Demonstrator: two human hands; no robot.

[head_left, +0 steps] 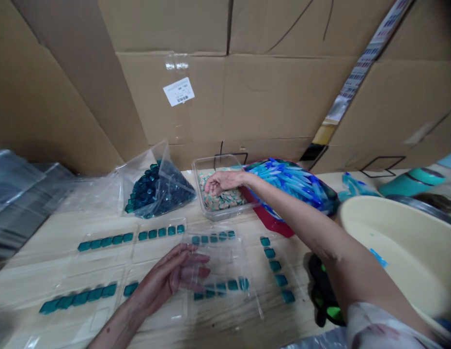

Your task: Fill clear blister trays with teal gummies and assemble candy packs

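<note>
My left hand grips a clear plastic tray by its left side, some fingers showing through the plastic. Teal glass-like pieces show through and around this tray. Over a clear container of small flat pale-green and tan pieces, my right hand reaches in with curled, closed fingers. What those fingers hold is hidden. Rows of teal pieces lie in clear trays on the left, and a column of them lies to the right of the held tray.
A clear bag of dark teal pieces stands at the back left. Behind my right forearm is a red-edged bag of blue slivers. A cream basin, a black-and-green object and a turquoise bottle sit right. Cardboard walls the back.
</note>
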